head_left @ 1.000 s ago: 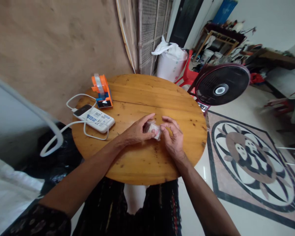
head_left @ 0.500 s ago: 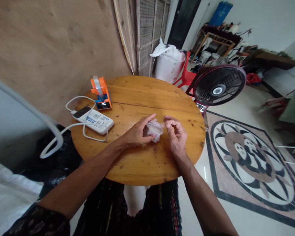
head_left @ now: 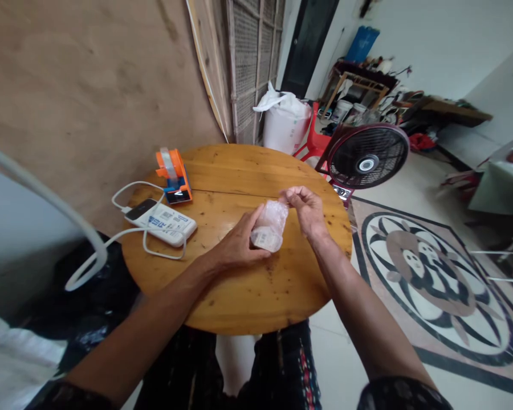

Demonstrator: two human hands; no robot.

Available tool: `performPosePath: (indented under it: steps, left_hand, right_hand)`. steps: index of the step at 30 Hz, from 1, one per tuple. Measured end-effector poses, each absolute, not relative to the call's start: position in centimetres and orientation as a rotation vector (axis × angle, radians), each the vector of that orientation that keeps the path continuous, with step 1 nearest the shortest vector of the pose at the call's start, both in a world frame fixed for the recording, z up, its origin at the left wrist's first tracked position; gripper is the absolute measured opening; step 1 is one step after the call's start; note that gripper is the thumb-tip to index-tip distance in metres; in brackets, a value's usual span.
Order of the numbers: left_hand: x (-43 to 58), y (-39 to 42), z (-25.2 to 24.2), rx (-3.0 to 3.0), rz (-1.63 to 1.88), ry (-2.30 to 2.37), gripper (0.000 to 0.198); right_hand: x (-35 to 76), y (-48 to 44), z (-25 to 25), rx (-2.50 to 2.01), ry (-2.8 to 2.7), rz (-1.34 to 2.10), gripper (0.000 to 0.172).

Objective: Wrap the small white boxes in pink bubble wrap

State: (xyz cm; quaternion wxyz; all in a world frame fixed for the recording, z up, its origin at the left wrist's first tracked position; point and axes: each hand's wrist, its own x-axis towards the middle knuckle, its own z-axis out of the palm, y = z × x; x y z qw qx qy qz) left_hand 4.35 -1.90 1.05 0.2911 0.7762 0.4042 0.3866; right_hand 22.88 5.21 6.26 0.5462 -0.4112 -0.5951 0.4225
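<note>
A small clear plastic-wrapped bundle (head_left: pixel 268 228) with a pale label on its near end is held over the round wooden table (head_left: pixel 239 302). My left hand (head_left: pixel 242 239) wraps round its left side, thumb above and fingers below. At the upper right corner of the wrap, my right hand (head_left: pixel 306 208) pinches with thumb and forefinger, apparently on the plastic edge. What the wrap contains cannot be made out.
On the table's left lie a white power bank (head_left: pixel 162 221) with looping white cables and an orange-and-blue tape dispenser (head_left: pixel 174 176). Beyond the table's far right edge stand a dark fan (head_left: pixel 367 162), a red plastic chair (head_left: pixel 316 136) and a white sack (head_left: pixel 284 122).
The bundle has been turned and drawn out longer, so its labelled end now faces me. My right hand has moved up slightly to the wrap's top corner. The camera view has shifted a little.
</note>
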Motion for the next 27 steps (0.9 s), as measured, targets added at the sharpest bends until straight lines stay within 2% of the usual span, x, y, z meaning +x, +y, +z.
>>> performPosePath:
  steps: [4,10,19,27]
  left_hand:
    - [4.1,-1.8,1.4,2.097,1.063,1.063,0.097]
    - [4.1,-2.0,1.8,2.136,0.971,1.175,0.058]
    - [4.3,-2.5,2.2,2.312,1.045,1.109,0.028]
    - [4.2,-2.8,2.6,2.338,1.055,1.031,0.037]
  right_hand:
    - [22.9,7.5,5.9,-1.089,-1.362,1.142,0.025]
    - [23.9,9.5,4.8,-1.228,-1.292,1.284,0.023]
    - [24.1,13.2,3.9,-1.298,-1.507,1.078,0.010]
    - [23.3,15.0,2.4,-1.234,-1.387,1.014,0.014]
